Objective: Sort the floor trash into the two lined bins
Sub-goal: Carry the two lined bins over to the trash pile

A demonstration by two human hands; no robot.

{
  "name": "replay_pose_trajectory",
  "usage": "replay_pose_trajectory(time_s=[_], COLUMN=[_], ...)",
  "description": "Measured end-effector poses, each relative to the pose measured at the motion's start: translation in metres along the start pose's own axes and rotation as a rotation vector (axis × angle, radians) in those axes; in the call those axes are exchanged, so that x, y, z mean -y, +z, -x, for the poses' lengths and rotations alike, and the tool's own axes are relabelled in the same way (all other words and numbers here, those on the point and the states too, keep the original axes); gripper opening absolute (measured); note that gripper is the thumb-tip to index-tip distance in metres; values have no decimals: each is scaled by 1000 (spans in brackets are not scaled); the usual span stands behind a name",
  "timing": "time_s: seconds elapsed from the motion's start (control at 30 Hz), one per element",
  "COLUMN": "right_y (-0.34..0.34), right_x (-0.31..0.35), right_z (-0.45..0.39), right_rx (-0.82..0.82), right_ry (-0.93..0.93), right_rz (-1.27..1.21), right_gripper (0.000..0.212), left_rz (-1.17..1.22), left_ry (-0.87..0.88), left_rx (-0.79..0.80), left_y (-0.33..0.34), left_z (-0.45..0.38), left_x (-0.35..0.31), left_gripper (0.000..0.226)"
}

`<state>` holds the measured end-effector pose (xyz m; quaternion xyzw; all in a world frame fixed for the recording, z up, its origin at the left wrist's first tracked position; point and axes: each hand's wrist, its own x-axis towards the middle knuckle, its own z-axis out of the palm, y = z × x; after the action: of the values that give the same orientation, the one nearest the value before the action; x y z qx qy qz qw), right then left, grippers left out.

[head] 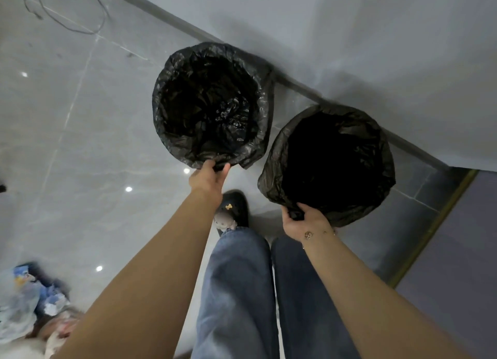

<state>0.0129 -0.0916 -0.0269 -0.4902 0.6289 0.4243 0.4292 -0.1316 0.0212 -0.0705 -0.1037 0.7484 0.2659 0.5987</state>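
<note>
Two round bins lined with black plastic bags stand by the wall. My left hand point(208, 177) grips the near rim of the left bin point(172, 71). My right hand point(302, 223) grips the near rim of the right bin point(387, 154), which tilts toward me. Both bins look dark inside, and I see only crumpled liner in the left one. A blurred pile of floor trash point(29, 299), with clear plastic, blue wrappers and crumpled paper, lies at the lower left behind my left arm.
Glossy grey floor tiles point(80, 143) spread to the left. A white wall with a grey baseboard point(295, 87) runs diagonally behind the bins. A thin cable point(67, 22) lies at the top left. My legs in jeans and a black slipper point(236, 205) stand below the bins.
</note>
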Motion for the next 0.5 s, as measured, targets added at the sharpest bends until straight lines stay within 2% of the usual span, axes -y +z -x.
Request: replay_pose_trajectory(time_s=[0.17, 0.27, 0.37, 0.5], right_y=[-7, -16, -31, -63], right_x=[-3, -16, -29, -38], right_z=[61, 109, 161, 245], right_rx=[-33, -4, 28, 110], right_ry=[-17, -83, -170, -235], right_rz=[165, 269, 379, 547], right_gripper=[35, 38, 38, 35], left_rz=[105, 191, 297, 391], left_ry=[-55, -68, -58, -15], left_rx=[-11, -17, -47, -42], left_y=[-21, -39, -57, -92], left_z=[54, 104, 164, 257], left_x=[-11, -28, -41, -49], left_gripper=[7, 7, 20, 22])
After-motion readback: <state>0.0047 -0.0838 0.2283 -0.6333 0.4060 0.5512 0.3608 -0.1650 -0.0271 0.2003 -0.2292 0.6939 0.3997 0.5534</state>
